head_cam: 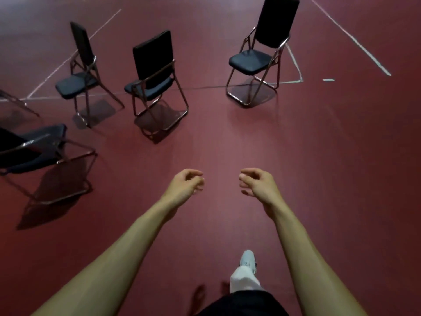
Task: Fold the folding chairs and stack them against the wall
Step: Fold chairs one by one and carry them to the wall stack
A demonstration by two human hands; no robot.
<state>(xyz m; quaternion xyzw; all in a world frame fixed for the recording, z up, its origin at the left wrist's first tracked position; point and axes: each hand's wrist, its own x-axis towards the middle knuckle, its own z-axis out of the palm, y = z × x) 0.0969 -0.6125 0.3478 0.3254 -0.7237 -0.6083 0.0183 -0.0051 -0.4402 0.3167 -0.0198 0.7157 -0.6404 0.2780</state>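
Several black padded folding chairs with metal frames stand unfolded on the dark red floor. One chair [262, 51] is at the far right, another [155, 71] in the middle, a third [79, 71] to its left, and a fourth [34, 147] is close at the left edge. My left hand [188, 185] and my right hand [256, 183] are stretched out in front of me above bare floor, fingers loosely curled, holding nothing. Both hands are well short of any chair.
White tape lines [355, 39] cross the floor at the back. A thin metal leg of a further chair [20, 103] pokes in at the far left. My foot in a light shoe [248, 261] steps on the floor below my hands. No wall is in view.
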